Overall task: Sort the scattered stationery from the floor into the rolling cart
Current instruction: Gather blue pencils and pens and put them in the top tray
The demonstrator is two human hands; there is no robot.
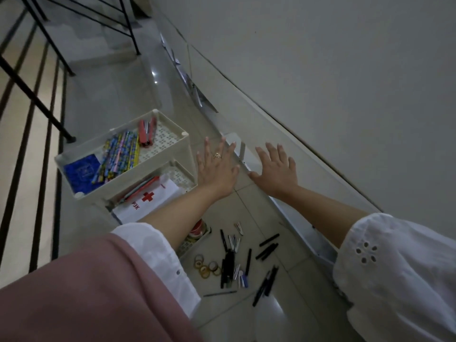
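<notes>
A cream rolling cart (172,124) stands on the tiled floor at left centre. Its top tray holds patterned pencils (118,156), a blue notebook (81,171) and red staplers (146,130). A lower tray carries a white first-aid box (153,199) with a red cross. Black pens (228,264), small clips (238,228) and tape rolls (206,265) lie scattered on the floor near me. My left hand (217,169) and my right hand (276,169) are stretched out in the air beside the cart, fingers straight and spread, holding nothing.
A black metal railing (37,102) runs along the left side. A white wall with a skirting board (296,218) rises on the right. A pink cloth (74,292) fills the lower left. More tape (197,229) sits in the cart's bottom tray.
</notes>
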